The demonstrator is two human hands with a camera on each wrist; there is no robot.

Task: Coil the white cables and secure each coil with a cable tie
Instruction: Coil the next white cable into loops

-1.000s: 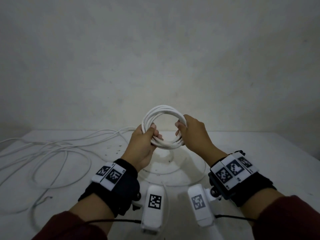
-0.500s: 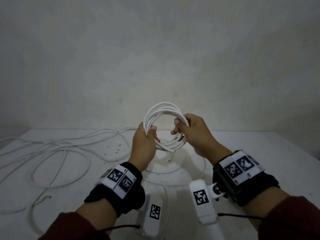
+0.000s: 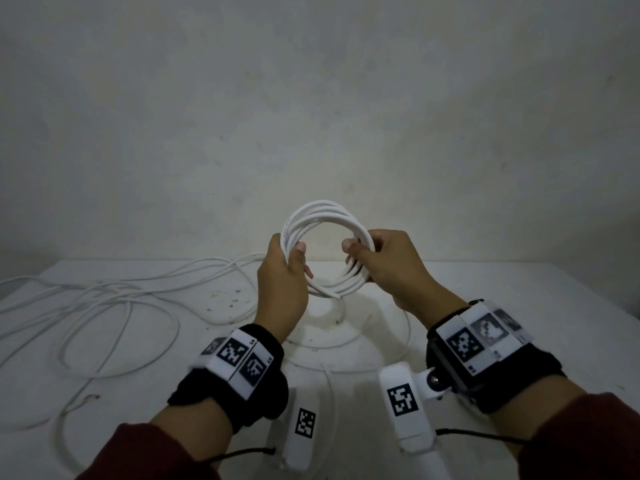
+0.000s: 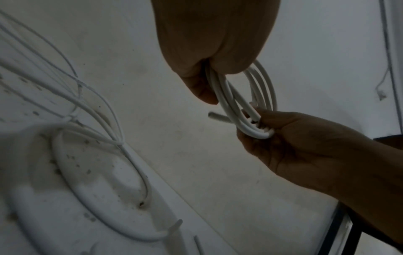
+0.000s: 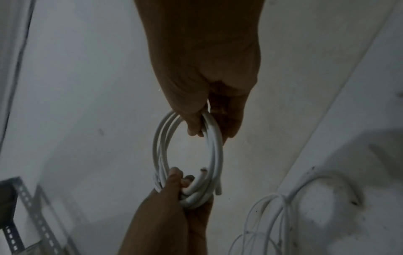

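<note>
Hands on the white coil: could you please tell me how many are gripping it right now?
2. The left hand grips the left side of the white coil, and the right hand grips its right side, held up above the table.

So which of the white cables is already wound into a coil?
The coil held up between the left hand and right hand; the loose cables lie sprawled on the table.

Coil point(image 3: 325, 216): smooth white plastic sheath. Table point(image 3: 519, 306): matt white, speckled. Wall point(image 3: 311, 98): rough plaster.
</note>
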